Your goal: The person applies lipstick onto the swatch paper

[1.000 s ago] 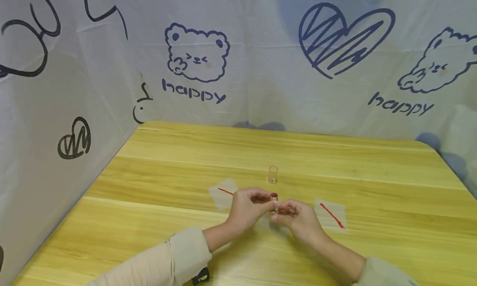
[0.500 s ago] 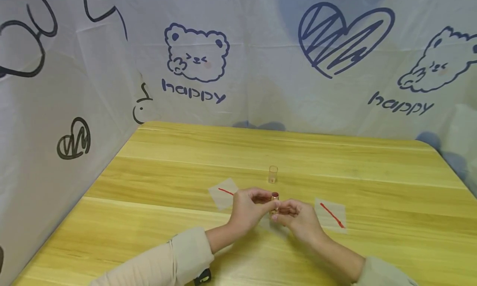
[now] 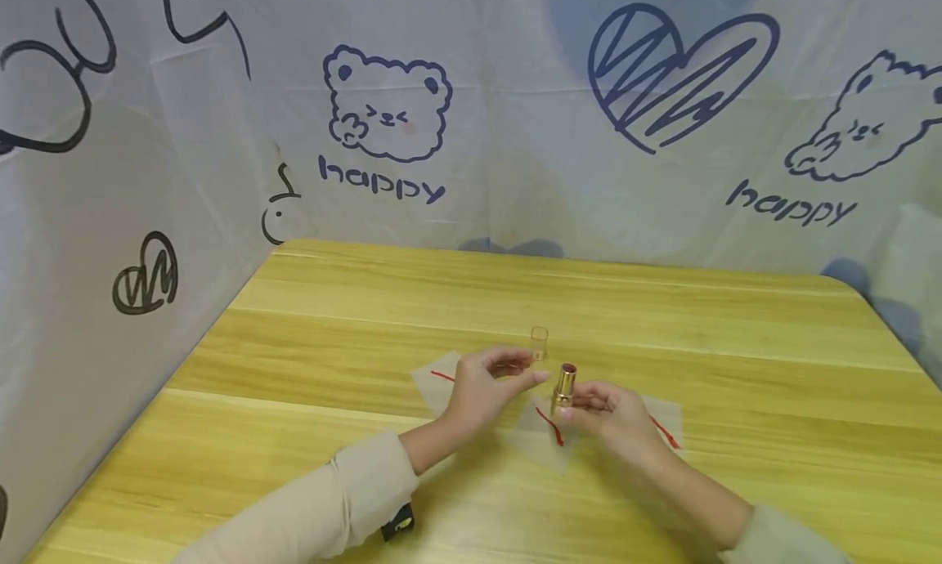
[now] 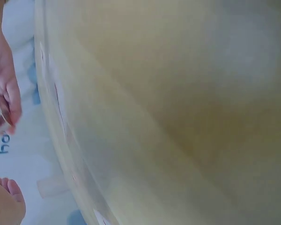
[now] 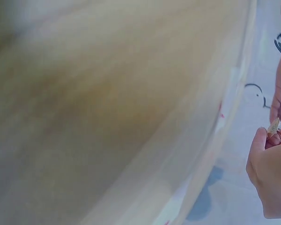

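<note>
A gold lipstick tube [image 3: 565, 386] with a dark red top stands nearly upright in my right hand [image 3: 621, 421], pinched low between thumb and fingers. My left hand [image 3: 486, 391] is just left of it, thumb and fingers apart with nothing between them. Behind the left fingertips, a clear cap [image 3: 540, 339] stands on the table. Under the hands lies a pale paper square [image 3: 531, 445] with a red stroke. The right wrist view has the tube's base [image 5: 273, 126] in the right fingers. In the left wrist view the cap [image 4: 54, 186] shows faintly past the left hand [image 4: 7, 201].
Two more pale squares with red strokes lie on the wooden table [image 3: 368, 327]: the left square [image 3: 432, 394] and the right square [image 3: 668, 413], each partly covered by a hand. A printed cloth [image 3: 515, 163] hangs along the table's back and left sides.
The left hand has let go of the lipstick tube. My right hand has carried the tube right and slightly up, uncovering the middle square's red stroke. The cap has stayed put.
</note>
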